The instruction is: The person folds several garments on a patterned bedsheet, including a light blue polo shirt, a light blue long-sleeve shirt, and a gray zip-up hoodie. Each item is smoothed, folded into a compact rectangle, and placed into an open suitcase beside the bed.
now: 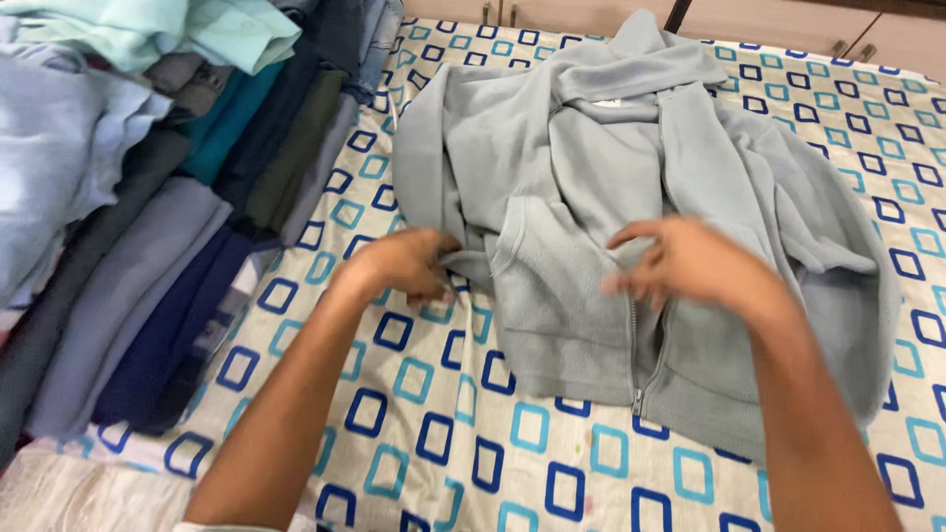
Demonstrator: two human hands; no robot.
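left hand (409,264) pinching the grey fleece jacket (591,177) sleeve edge, right hand (690,261) open over its zip, small white label (606,101) way up at the collar

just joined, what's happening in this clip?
A person is handling a light grey fleece zip-up jacket spread front-up on a bed sheet patterned with blue squares. The left hand grips a fold of the jacket at its left edge, the sleeve tucked inward there. The right hand hovers over the front near the zip, blurred, fingers spread; whether it touches the fabric is unclear. A row of folded clothes in blues, greys and teal lies along the left side.
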